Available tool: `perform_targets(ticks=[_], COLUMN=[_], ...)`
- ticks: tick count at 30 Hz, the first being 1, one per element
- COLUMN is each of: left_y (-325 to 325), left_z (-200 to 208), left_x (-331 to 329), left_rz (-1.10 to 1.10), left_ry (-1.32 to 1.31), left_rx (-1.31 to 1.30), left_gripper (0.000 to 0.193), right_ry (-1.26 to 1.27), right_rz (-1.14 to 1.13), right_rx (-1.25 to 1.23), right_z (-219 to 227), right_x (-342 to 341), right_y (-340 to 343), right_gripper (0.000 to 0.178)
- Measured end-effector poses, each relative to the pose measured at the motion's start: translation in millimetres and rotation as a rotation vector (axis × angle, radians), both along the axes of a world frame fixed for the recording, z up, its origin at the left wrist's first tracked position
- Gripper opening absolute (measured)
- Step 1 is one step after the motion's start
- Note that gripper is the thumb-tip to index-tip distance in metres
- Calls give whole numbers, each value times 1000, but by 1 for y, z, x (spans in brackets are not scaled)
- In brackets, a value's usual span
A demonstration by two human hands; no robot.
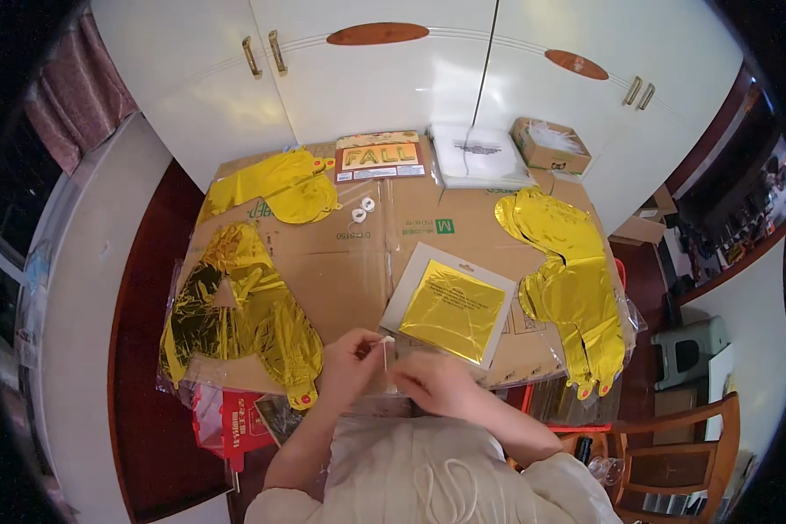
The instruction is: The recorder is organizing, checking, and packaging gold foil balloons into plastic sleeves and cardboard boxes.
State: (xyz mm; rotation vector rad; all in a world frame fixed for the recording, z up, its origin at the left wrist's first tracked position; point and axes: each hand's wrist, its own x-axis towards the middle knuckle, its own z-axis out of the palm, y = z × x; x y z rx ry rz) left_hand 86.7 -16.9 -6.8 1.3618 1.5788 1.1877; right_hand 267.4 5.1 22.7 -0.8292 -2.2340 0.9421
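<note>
White strip: I see it, small and thin, up between the two hands at the near edge of the board.
Left hand: its thumb and finger look pinched on the top of the strip.
Right hand: it is just beside the strip's low end, but it is a blur to me. I cannot tell if its tips pinch the strip or are a bit apart.
Hand work: I think the step is fine finger work on the strip. To me, the next move calls for a firm left pinch, with the right tips lined up on the low end.
Card: it lies tilted just past the hands, with a flat gold square on it.
Left foil: it lies near the left arm, and I can't tell if they touch.
Rolls: two small white ones sit farther back.
Strip end: the low tip is lost by the right fingers. I can't tell if it is tape or a straw.
Red bag: the board hides part of it.
Chair: the low edge of my view cuts it off.
</note>
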Motion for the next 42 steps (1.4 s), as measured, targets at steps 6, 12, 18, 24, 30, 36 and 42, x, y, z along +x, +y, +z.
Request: perform_targets(ticks=[6,12,18,24,30,36,42], left_y=[-2,-9,-7,-13,-15,-22,-19], left_z=[0,20,1,15,4,11,10], left_x=[-28,-28,-7,-30,-8,-17,-6], left_rz=[-205,-707,-181,-478,-334,-331,-484], left_ry=[-844,-347,-135,-621,-318,-642,-303], left_rx=[-285,-428,-164,-445,-368,-366,-438], left_gripper=[10,10,7,9,6,7,5], right_ry=[10,-7,-109,-8,-27,-15,7], right_rz=[36,-42,147,-23,21,106,39], right_rx=[-214,-224,-51,-309,4,-161,-136], right_z=[-40,-2,10,-29,0,-27,-4], right_x=[14,15,6,15,10,17,19], right_y=[10,30,-9,6,-6,-11,0], right_gripper=[15,10,14,8,7,10,14])
